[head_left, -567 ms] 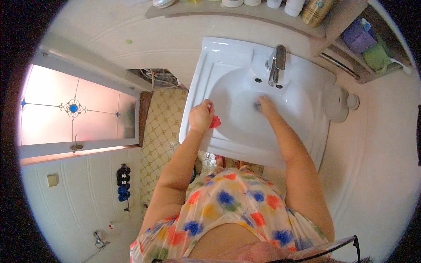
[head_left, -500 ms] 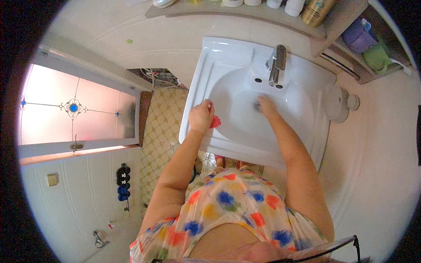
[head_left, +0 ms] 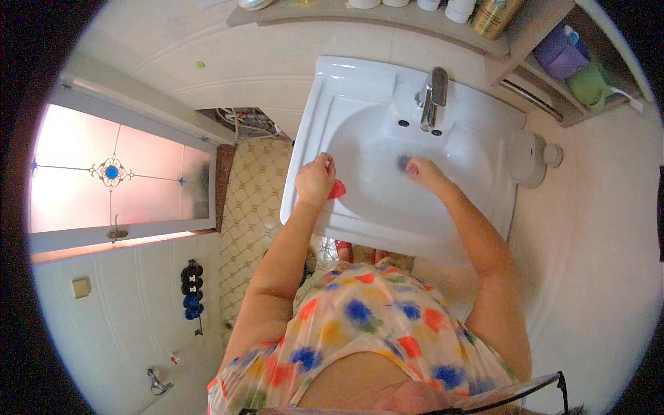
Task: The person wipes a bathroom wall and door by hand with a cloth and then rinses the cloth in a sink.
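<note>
- Well off to the left hand's left I see a white-framed door with a pink frosted-glass panel and blue ornaments (head_left: pixel 138 190); it bears no writing that I can read.
- Nearer, left of that hand and behind it, dark black-and-blue rounded pieces (head_left: pixel 192 283) hang on the pale wall.
- The left hand (head_left: pixel 316 180) rests at the left side of the white ceramic washbasin (head_left: pixel 360 77), fingers curled in together; I cannot tell whether they pinch anything.
- Just beside it, on its right, lies a small, bright red, crumpled-looking piece (head_left: pixel 337 189). A careless nudge from those knuckles could, I think, tip it into the bowl.
- Between the hands, just left of the right one, sits the dark round drain (head_left: pixel 402 163). Anything small and loose could slip down there.
- The right hand (head_left: pixel 425 171) hangs over the bowl, fingers bent and blurred; whether it grips something, I cannot say.
- Ahead of it stands the chrome lever tap (head_left: pixel 434 93); a quick upward swing might knock knuckles on the spout.
- Farther ahead and right, a shiny gold bottle (head_left: pixel 494 19) carries pale print, partly cut off. I make out no other lettering.
</note>
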A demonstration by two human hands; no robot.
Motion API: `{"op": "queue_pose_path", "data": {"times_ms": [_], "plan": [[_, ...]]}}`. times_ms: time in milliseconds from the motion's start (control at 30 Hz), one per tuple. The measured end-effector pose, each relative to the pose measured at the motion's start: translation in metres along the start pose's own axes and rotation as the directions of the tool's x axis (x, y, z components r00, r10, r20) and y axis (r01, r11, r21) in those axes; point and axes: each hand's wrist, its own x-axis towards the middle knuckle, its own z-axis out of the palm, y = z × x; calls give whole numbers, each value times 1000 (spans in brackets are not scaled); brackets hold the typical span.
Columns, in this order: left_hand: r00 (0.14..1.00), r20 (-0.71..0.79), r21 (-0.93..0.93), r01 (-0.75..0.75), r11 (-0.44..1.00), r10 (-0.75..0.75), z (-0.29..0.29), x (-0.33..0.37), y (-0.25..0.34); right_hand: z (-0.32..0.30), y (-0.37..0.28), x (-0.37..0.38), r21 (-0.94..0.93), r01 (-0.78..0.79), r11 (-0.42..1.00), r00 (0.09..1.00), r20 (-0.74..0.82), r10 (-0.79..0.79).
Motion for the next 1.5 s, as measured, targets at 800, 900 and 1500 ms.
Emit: {"op": "queue_pose_path", "data": {"times_ms": [800, 900, 1500], "plan": [[960, 188, -584, 281, 761, -209, 9, -32, -41, 3, -5, 9, 456, -318, 831, 914, 380, 141], [947, 216, -551, 318, 771, -236, 3, -28, -33, 2, 0, -36, 288, -518, 805, 611, 784, 113], [976, 110, -400, 216, 890, -187, -5, -22, -3, -7, 129, -33, 116, -450, 885, 737, 608, 295]]}}
